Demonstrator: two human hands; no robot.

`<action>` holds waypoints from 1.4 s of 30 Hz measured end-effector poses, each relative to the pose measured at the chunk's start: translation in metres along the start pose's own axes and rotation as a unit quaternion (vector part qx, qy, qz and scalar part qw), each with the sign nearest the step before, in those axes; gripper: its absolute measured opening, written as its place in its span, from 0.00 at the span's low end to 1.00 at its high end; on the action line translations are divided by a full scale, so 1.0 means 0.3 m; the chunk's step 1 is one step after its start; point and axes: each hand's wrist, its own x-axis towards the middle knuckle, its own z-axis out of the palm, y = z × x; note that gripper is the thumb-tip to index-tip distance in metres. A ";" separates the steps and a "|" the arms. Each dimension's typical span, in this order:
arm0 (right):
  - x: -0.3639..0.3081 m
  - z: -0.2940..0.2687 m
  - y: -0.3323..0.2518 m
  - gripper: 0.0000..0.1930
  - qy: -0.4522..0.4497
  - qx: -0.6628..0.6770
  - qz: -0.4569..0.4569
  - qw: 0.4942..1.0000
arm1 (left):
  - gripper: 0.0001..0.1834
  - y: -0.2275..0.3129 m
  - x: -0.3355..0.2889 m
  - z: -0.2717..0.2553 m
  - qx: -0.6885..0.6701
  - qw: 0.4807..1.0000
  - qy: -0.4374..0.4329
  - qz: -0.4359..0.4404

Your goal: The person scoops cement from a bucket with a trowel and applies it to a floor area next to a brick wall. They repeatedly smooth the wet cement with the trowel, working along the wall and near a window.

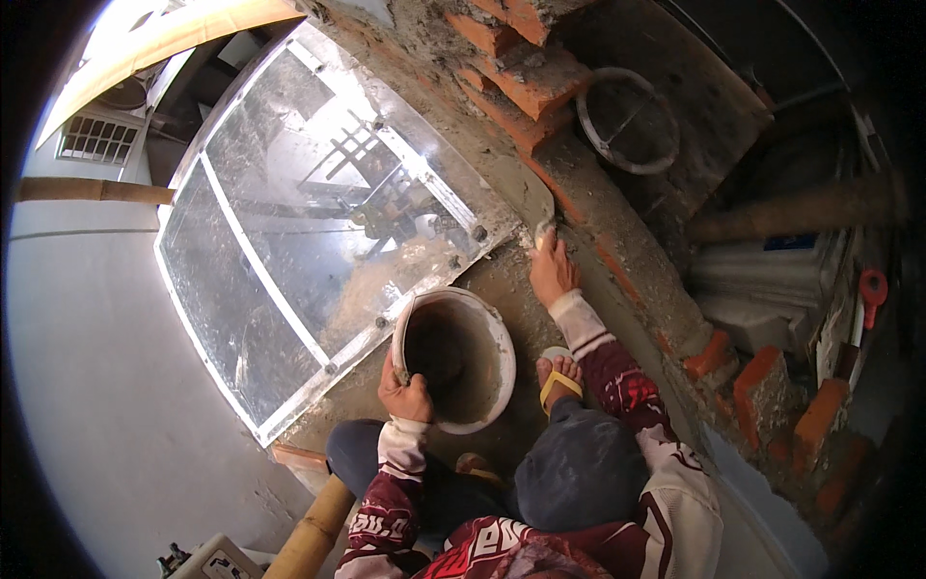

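My left hand (406,394) is closed on the rim of a whitish bucket (506,362), with the fingers over its left edge. Grey residue coats the bucket's inside, and its bottom is dark. Ahead and to the right, my right hand (553,273) is wrapped round the handle of a trowel (536,199). The trowel's grey blade lies against the wet mortar along the low brick wall, and its outline blends into the mortar. Just left of the trowel is the corner of a see-through roof panel (280,193) with white strips.
Broken bricks (526,77) jut from the wall at the top. Beyond it lies a round sieve-like ring (628,121) on a dark board. More bricks (762,381) stand upright at the right, near a red-handled tool (873,287). A bamboo pole (311,531) slants beside my left knee.
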 end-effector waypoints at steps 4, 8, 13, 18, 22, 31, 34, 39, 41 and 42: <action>-0.045 -0.013 0.054 0.31 -0.023 0.017 -0.025 0.999 | 0.33 0.004 0.000 0.010 -0.035 0.999 -0.006 0.003; 0.041 0.039 0.066 0.31 -0.040 0.041 -0.015 0.998 | 0.34 0.026 -0.001 0.029 -0.009 1.000 -0.010 -0.009; 0.025 0.083 0.111 0.30 -0.031 0.050 0.009 0.998 | 0.34 0.015 -0.007 0.028 0.013 1.000 -0.015 -0.002; -0.101 0.093 0.215 0.30 0.003 0.143 0.008 0.990 | 0.35 -0.015 0.002 0.013 0.005 1.000 -0.006 0.021; -0.193 0.085 0.285 0.30 0.023 0.136 0.030 0.990 | 0.35 -0.014 0.002 0.002 0.016 1.000 -0.002 0.001; -0.348 0.080 0.317 0.30 0.001 0.130 0.023 0.991 | 0.33 -0.014 0.011 0.014 0.030 0.999 0.018 -0.006; -0.307 0.076 0.263 0.31 -0.049 0.126 0.040 0.990 | 0.33 -0.043 0.009 0.015 0.012 1.000 0.024 0.015; -0.242 0.060 0.230 0.31 -0.074 0.079 0.058 0.992 | 0.34 -0.007 0.007 0.036 -0.013 1.000 0.001 -0.005; -0.230 0.044 0.228 0.31 -0.074 0.080 0.076 0.991 | 0.35 0.010 0.010 0.041 -0.009 1.000 -0.024 -0.012; -0.228 0.039 0.236 0.31 -0.069 0.081 0.085 0.991 | 0.35 0.007 0.011 0.046 0.002 1.000 -0.029 -0.004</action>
